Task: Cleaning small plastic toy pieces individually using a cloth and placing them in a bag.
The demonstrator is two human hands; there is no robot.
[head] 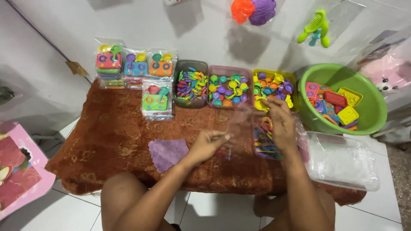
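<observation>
From the head camera, your left hand (209,143) is pinching the lower edge of a clear plastic bag (237,128), fingers closed on the film, while your right hand (280,119) sits at the bag's other side with fingers curled, though it's too blurred to tell if they actually grip it. The bag hangs just above the brown rug (115,137), right in front of the pink tub (229,87) of little cups and the yellow tub (274,87). Honestly the bag is so thin and see-through that its mouth could easily fold shut on you, and anything dropped would miss and scatter on the rug. Your right wrist is also hovering over the loose pile of cutlery (265,139), so a sloppy sweep could knock pieces toward the green basin (342,75) or off the edge by the purple cloth (168,153)
</observation>
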